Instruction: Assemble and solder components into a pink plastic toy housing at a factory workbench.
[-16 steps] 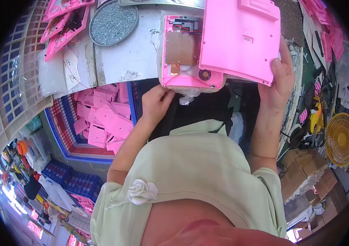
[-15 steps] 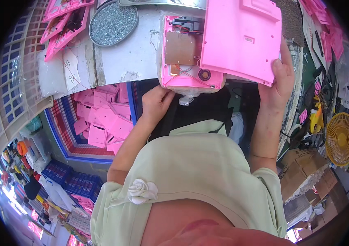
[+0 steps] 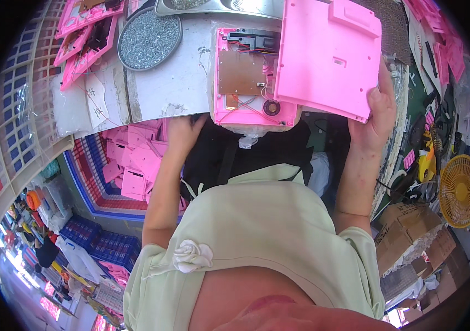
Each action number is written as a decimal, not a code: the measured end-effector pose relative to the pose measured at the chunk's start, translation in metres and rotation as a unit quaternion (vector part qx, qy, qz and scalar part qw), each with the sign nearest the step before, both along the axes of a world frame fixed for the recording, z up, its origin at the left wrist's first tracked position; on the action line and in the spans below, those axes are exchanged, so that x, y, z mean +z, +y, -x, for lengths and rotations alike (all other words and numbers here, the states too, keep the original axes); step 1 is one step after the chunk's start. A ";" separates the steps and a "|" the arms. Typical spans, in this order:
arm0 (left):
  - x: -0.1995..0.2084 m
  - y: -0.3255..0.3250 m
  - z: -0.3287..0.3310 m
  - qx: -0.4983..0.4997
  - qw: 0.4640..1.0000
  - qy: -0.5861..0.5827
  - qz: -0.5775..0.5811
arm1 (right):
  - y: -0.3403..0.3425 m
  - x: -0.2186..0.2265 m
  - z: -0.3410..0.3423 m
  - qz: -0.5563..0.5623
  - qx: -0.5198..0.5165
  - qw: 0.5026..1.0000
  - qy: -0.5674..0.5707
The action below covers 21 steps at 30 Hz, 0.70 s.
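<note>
**Right hand (image 3: 375,110) grips pink panel (image 3: 319,71) beside open case (image 3: 252,117)**

The panel lies just above and to the left of the right hand in view, its lower right edge pinched in that hand: the thumb shows along the edge, while the other fingers pass partly behind. The panel slants and covers the right side of the case in view; whether the two touch, I cannot tell. The left hand (image 3: 184,132) is at the front edge of the table (image 3: 174,88), to the left of the case and apart from the panel. Its fingertips are hidden at that edge, so I cannot tell whether it pinches anything.

The panel is smooth, matte pink plastic, roughly rectangular, with a raised oblong block near its upper end, a small slot near the middle and little round marks along the right side. The case is a shallow pink shell. Inside sit a flat brown board (image 3: 239,73), a dark, angular mechanism (image 3: 251,41), thin wires (image 3: 242,48) and a round black speaker (image 3: 271,107). Clear, crumpled film (image 3: 246,142) hangs below its front edge.

Further left, a round grey dish (image 3: 147,69) holds glinting metal bits (image 3: 149,38). A shiny metal tray (image 3: 218,11) with compartments stands beyond. Below the table, a blue-rimmed lattice crate (image 3: 116,212) holds jumbled, flat pink parts (image 3: 144,160).
</note>
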State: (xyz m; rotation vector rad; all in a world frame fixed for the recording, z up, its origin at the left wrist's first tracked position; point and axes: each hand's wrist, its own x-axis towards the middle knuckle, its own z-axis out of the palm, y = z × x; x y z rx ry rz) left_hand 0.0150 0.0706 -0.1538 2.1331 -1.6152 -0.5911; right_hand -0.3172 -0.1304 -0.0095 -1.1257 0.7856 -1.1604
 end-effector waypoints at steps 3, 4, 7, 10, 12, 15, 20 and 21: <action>0.063 0.024 -0.026 -0.071 0.973 -0.048 -0.215 | 0.001 0.000 0.003 -0.013 -0.003 1.000 -0.012; 0.095 0.026 -0.034 -0.109 0.951 -0.034 -0.289 | 0.001 0.001 0.002 -0.020 -0.004 1.000 -0.021; 0.177 -0.006 -0.031 -0.093 0.949 0.207 -0.220 | 0.005 -0.001 -0.010 -0.032 -0.004 0.998 -0.058; 0.188 -0.045 0.001 0.055 0.880 0.468 0.058 | 0.016 0.002 -0.037 -0.078 0.042 0.992 -0.087; 0.179 -0.078 0.025 0.038 0.847 0.524 0.078 | 0.028 0.006 -0.061 -0.096 0.061 0.992 -0.060; 0.173 -0.096 0.042 0.056 0.837 0.533 0.109 | 0.045 0.017 -0.062 -0.067 0.125 0.980 0.142; 0.157 -0.050 0.033 0.044 0.900 0.424 0.087 | 0.079 0.022 -0.052 -0.016 0.139 0.961 0.239; 0.151 -0.041 0.033 0.050 0.900 0.420 0.102 | 0.081 0.022 -0.051 -0.043 0.151 0.964 0.214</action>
